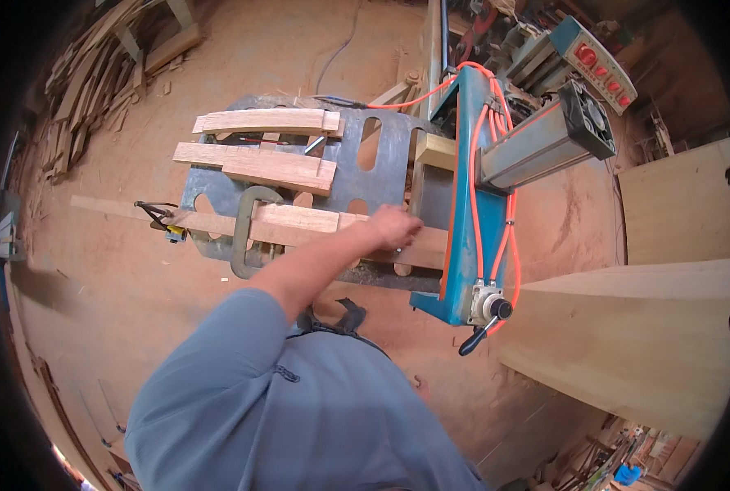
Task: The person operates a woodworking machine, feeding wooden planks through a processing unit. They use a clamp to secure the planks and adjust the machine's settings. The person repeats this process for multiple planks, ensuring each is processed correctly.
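My left hand (397, 227) reaches across the metal table with its fingers curled down at a long wooden strip (426, 248), close to the blue machine frame. Whatever the fingers hold is too small and hidden to name; a tiny shiny bit shows just below them. Left of the hand, a grey C-clamp (242, 237) grips the strip and a shorter shaped wood piece (295, 216) lying along it. Two more shaped wood pieces, an upper one (258, 123) and a lower one (279, 169), lie farther back on the slotted metal table (348, 164). My right hand is out of view.
The blue machine frame (461, 196) carries orange hoses, a cylinder (528, 147) and a black-handled lever valve (483, 315). A control box with red knobs (598, 69) stands behind. Wood scraps (82, 114) pile at far left; large pale panels (627, 327) stand right.
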`<state>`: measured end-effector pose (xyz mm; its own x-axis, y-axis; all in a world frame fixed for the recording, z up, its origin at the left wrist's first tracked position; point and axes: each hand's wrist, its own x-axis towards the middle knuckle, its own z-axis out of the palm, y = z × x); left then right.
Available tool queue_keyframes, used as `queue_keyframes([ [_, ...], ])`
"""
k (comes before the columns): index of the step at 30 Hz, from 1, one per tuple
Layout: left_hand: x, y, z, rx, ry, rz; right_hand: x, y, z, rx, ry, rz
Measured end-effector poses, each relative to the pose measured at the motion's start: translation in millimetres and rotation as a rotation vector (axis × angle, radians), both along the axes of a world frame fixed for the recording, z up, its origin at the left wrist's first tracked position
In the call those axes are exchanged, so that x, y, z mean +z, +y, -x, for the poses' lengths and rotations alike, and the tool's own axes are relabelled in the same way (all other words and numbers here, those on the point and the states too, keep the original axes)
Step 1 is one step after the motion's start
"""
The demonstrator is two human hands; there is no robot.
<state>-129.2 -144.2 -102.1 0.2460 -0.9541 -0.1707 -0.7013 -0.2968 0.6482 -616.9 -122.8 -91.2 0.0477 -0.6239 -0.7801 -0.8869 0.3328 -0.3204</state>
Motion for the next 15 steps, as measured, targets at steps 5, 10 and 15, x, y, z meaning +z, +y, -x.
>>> queue_keyframes([
  [5, 15.0, -40.9, -3.2, -0.021, 0.06, -0.314, -31.2, 20.2, 42.4, 0.038, -0.01, -0.005],
  [10, 15.5, -52.5, -23.3, 0.019, 0.191, -0.15, -88.4, 12.1, 101.3, 0.225, 0.025, -0.078],
  [15, 108.8, 28.5, -63.1, -0.083, 0.018, -0.107, -201.9, 22.2, 213.5, 0.562, -0.002, 0.049],
])
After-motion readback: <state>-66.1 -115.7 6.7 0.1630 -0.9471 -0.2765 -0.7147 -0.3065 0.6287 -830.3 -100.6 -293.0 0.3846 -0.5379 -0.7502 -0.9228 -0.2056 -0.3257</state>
